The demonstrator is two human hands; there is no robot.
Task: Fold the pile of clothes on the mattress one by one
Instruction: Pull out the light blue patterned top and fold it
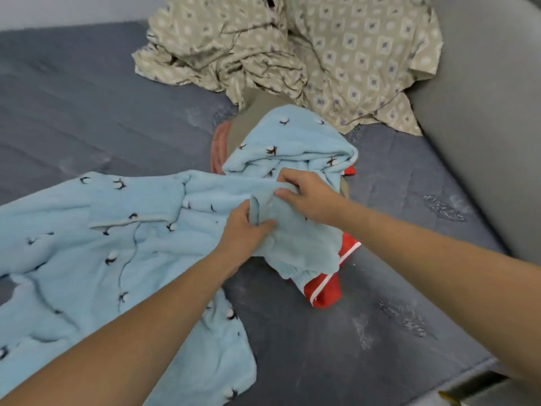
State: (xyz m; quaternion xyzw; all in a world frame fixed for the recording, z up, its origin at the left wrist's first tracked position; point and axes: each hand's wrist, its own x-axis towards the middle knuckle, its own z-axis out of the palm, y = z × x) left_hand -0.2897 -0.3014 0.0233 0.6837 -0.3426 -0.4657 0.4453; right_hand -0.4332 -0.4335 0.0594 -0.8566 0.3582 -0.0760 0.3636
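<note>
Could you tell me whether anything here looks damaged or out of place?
The grey mattress shows whitish scuffed patches, like worn fabric. Otherwise nothing stands out: unfolded clothes, and both hands gripping the light blue fleece garment.

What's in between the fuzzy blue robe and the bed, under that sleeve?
In the head view, a red garment with a white stripe lies between the blue robe and the grey mattress.

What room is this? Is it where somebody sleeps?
Probably a bedroom. There's a grey mattress with a pile of clothes on it: a blue fleecy garment both hands are holding, and a patterned beige one crumpled behind it. A plain grey wall runs beside it.
</note>
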